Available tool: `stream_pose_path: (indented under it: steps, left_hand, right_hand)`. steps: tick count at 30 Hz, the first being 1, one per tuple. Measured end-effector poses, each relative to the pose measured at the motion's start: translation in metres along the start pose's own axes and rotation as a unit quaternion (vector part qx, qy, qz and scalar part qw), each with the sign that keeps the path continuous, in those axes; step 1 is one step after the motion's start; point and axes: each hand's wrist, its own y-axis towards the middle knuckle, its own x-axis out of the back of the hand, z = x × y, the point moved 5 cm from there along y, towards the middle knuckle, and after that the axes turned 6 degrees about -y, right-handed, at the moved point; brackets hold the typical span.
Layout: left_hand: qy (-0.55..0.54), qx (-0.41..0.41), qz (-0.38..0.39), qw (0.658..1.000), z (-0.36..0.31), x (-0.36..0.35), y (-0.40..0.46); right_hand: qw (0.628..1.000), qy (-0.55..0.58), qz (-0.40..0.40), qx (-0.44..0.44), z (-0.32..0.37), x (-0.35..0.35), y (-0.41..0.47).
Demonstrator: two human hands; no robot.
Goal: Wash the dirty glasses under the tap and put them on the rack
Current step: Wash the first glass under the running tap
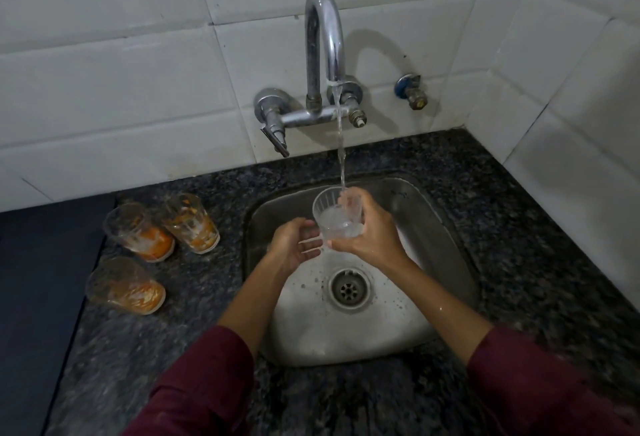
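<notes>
My right hand (369, 233) grips a clear glass (334, 214) upright over the steel sink (446, 228). Water from the chrome tap (323, 51) runs into the glass, which is partly full. My left hand (296, 245) is cupped open just left of and below the glass, fingertips near its base. Three dirty glasses with orange residue stand on the dark granite counter left of the sink: one (138, 233) at the back left, one (190, 222) beside it, and one (126, 286) nearer me.
The sink drain (349, 288) lies below my hands. A dark surface (38, 280) borders the counter on the left. White tiles cover the wall, with a small valve (412, 91) right of the tap. No rack is in view.
</notes>
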Motion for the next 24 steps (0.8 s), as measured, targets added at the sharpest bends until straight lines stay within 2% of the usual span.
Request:
stream_pose_path:
  steps: [6,10,12,16,19,24]
  left_hand:
    - [0.001,-0.038,-0.016,0.999,-0.007,0.001,0.003]
    - [0.035,-0.150,-0.073,0.985,-0.037,0.003,-0.002]
    - [0.078,-0.228,-0.100,0.965,-0.063,0.002,-0.010]
    - [0.180,-0.378,-0.126,0.899,-0.116,-0.008,-0.020]
    - [0.218,-0.421,-0.148,0.868,-0.137,-0.019,-0.023]
    - [0.260,-0.428,-0.207,0.840,-0.147,-0.029,-0.030]
  right_hand:
    - [0.998,0.039,0.034,-0.043,-0.009,0.003,0.001]
    - [0.987,0.045,0.092,-0.121,-0.026,0.004,0.004]
    - [0.977,0.023,0.138,-0.164,-0.034,0.008,0.003]
    - [0.946,-0.059,0.211,-0.238,-0.052,0.019,0.002]
    - [0.914,-0.084,0.264,-0.297,-0.069,0.022,0.002]
    - [0.864,-0.008,0.310,-0.396,-0.083,0.026,-0.002]
